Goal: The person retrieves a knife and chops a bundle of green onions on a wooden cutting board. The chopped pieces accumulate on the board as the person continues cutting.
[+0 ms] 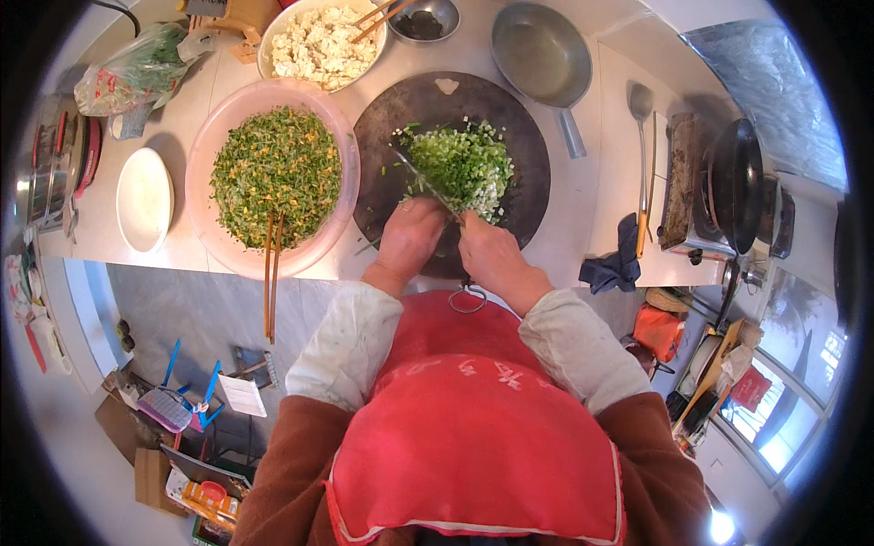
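On a round dark cutting board [382, 112], my right hand [493, 249] grips a kitchen knife [429, 183]. Its blade points away from me and to the left. Close against the blade's left side is my left hand [413, 232], fingers curled down; whether anything is under them is hidden. Just beyond both hands lies a heap of chopped scallions [464, 160], green with white pieces. A few loose bits are scattered at the board's left. From the near edge of the board sticks out a metal wire loop [468, 299].
Left of the board stands a pink basin [198, 177] of chopped green-and-yellow filling, with chopsticks [271, 286] over its near rim. Beyond are a bowl of white crumbles [324, 51] and a metal pan [543, 54]. A white bowl [145, 199], spatula [642, 157], dark cloth [618, 256] and wok [737, 184] flank these.
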The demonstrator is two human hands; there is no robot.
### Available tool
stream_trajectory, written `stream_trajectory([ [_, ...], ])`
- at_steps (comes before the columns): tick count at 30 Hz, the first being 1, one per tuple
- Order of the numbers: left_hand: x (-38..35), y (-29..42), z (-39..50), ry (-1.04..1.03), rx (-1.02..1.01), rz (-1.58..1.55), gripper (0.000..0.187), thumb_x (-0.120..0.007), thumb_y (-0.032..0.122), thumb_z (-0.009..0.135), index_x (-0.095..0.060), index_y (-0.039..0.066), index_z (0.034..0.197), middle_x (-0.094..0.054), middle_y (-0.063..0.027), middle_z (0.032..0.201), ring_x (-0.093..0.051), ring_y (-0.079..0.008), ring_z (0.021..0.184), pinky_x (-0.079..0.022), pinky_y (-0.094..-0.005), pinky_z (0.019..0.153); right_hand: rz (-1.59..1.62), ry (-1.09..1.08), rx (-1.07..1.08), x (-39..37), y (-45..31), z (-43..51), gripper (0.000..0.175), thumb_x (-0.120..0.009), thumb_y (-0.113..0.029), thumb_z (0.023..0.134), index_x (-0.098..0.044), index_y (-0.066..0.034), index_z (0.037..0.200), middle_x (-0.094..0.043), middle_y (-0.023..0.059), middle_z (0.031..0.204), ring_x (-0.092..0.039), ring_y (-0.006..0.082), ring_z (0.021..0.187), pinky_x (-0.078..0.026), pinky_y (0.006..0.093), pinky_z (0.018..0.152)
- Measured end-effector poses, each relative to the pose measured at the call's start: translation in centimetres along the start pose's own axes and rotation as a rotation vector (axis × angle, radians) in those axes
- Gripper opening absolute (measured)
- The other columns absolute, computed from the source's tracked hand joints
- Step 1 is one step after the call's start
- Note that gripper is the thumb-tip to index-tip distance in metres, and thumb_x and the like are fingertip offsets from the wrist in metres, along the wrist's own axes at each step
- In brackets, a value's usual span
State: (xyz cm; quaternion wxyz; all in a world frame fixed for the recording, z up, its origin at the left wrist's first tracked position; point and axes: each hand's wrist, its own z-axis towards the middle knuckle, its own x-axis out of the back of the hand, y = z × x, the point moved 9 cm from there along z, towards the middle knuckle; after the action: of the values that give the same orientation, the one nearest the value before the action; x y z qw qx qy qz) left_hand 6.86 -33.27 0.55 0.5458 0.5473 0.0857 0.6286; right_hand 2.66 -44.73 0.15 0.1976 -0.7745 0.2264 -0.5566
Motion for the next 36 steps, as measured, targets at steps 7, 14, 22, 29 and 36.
stream_trajectory([
  [7, 0.3, 0.1, 0.0, 0.011, -0.015, -0.003, 0.015, -0.071, 0.0, 0.077, -0.068, 0.003, 0.091, -0.065, -0.0091, 0.096, -0.063, -0.0292, 0.089, -0.052, -0.0397, 0.079, 0.038, 0.018, -0.015, 2.0, 0.4, -1.1, 0.015, -0.055, -0.011, 0.095, -0.051, 0.0007, 0.103, -0.063, 0.0281, 0.076, -0.063, 0.0487, 0.073, -0.05, 0.0568, 0.066],
  [14, 0.1, -0.3, -0.1, 0.004, 0.025, -0.004, 0.014, -0.072, 0.001, 0.076, -0.067, 0.003, 0.089, -0.065, -0.0097, 0.097, -0.063, -0.0304, 0.088, -0.052, -0.0395, 0.079, 0.023, -0.075, -0.051, 0.6, 0.4, -1.6, 0.016, -0.054, -0.01, 0.094, -0.05, 0.0025, 0.103, -0.063, 0.0296, 0.077, -0.063, 0.0496, 0.074, -0.05, 0.0575, 0.067],
  [22, 0.0, -0.2, -0.5, -0.031, 0.019, 0.031, 0.016, -0.071, 0.001, 0.076, -0.068, 0.003, 0.091, -0.065, -0.0105, 0.099, -0.063, -0.0309, 0.093, -0.053, -0.0398, 0.084, 0.051, -0.009, -0.019, 0.0, -0.5, 0.2, 0.02, -0.055, -0.009, 0.093, -0.051, 0.0045, 0.107, -0.063, 0.0306, 0.078, -0.064, 0.0495, 0.075, -0.051, 0.0572, 0.067],
  [29, 0.1, 0.0, -0.2, -0.012, 0.0, 0.035, 0.013, -0.07, -0.001, 0.077, -0.068, 0.003, 0.089, -0.065, -0.0093, 0.096, -0.063, -0.0296, 0.09, -0.053, -0.0394, 0.08, 0.053, -0.005, -0.114, 1.2, 0.9, -0.7, 0.018, -0.056, -0.008, 0.093, -0.049, 0.004, 0.105, -0.063, 0.0303, 0.076, -0.063, 0.0495, 0.075, -0.05, 0.0567, 0.066],
  [36, -0.4, -0.7, -0.9, -0.013, 0.041, 0.017, 0.016, -0.067, 0.0, 0.076, -0.066, 0.004, 0.091, -0.064, -0.0106, 0.098, -0.061, -0.0312, 0.093, -0.053, -0.0403, 0.082, 0.014, -0.082, -0.047, 1.0, 0.0, -1.9, 0.016, -0.055, -0.009, 0.093, -0.048, 0.0033, 0.102, -0.062, 0.0292, 0.075, -0.063, 0.0493, 0.075, -0.05, 0.0566, 0.067],
])
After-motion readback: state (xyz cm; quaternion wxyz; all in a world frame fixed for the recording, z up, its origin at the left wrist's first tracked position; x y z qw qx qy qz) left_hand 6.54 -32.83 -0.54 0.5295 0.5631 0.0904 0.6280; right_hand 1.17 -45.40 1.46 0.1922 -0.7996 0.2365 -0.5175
